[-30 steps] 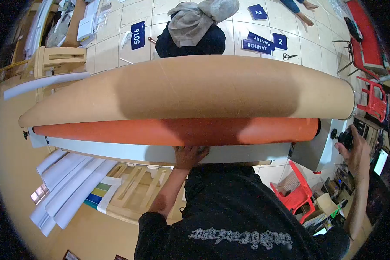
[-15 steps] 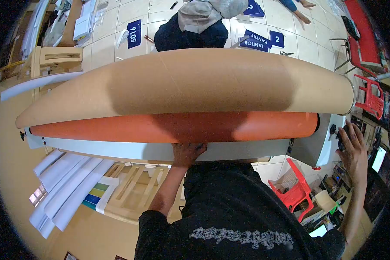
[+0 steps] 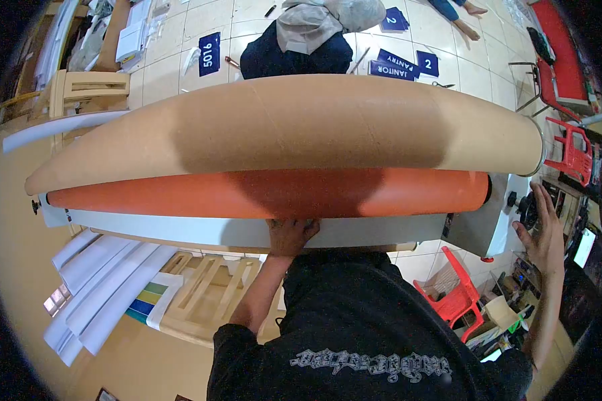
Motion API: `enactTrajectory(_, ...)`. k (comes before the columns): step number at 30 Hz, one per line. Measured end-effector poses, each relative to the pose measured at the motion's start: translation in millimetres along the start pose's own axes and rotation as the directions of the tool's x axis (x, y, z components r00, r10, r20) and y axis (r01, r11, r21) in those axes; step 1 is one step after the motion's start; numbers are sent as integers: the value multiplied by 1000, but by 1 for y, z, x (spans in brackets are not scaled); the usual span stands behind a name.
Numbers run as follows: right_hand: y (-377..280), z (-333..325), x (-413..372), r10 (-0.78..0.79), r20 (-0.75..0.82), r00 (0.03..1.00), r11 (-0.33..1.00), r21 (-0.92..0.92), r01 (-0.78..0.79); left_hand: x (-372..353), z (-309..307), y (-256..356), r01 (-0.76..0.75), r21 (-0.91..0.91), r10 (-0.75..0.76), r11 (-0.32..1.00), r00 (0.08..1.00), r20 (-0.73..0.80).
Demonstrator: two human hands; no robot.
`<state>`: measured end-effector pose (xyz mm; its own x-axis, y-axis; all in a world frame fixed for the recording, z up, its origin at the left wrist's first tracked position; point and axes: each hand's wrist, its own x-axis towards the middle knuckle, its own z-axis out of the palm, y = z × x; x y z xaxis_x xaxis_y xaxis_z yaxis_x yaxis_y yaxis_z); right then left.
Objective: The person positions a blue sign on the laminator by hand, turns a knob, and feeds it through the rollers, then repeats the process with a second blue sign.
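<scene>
A long orange roller [image 3: 421,192] runs across a machine, just below a thick brown cardboard tube [image 3: 314,123]. My left hand [image 3: 289,236] rests at the pale front panel [image 3: 160,229], its fingertips hidden beneath the roller's lower edge. Whether those fingers grip anything is not visible. At the machine's right end, my right hand [image 3: 545,234] is on a black handwheel [image 3: 528,210], fingers along its outer side and thumb near its lower edge. A smaller black knob [image 3: 512,199] sits beside the wheel on the grey end housing [image 3: 491,224].
Beyond the machine, a person in dark clothing [image 3: 294,57] is on the tiled floor near blue signs [image 3: 394,69]. Red plastic chairs [image 3: 451,294] stand at the right. White rolls [image 3: 107,287] and a wooden frame [image 3: 207,284] lie at the lower left.
My right hand has shifted slightly left and down around the handwheel, uncovering more of it. My left hand stays at nearly the same spot under the roller.
</scene>
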<state>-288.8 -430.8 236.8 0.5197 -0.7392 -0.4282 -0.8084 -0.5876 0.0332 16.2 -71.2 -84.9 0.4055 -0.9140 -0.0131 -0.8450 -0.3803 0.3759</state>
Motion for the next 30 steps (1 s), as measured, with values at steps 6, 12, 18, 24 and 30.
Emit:
enactTrajectory(6, 1, 2, 1, 8, -10, 1000, 1000, 23, -8, -9, 10, -4, -30, 22, 30, 999, 999, -26)
enactTrajectory(12, -3, 0, 2, 29, -5, 1000, 999, 26, -28, 0, -1, 1, -63, 97, 70, 993, 995, -72)
enactTrajectory(18, 0, 3, 0, 26, -18, 1000, 1000, -14, -26, 0, 0, 0, -78, 41, 81, 996, 994, -80)
enactTrajectory(24, -2, 2, 0, 40, -7, 999, 999, 22, -40, 4, -4, 4, -33, 12, 33, 999, 996, -82)
enactTrajectory(30, -3, 5, -1, 30, -46, 998, 1000, 9, -30, 2, -2, 2, -69, 47, 72, 996, 996, -50)
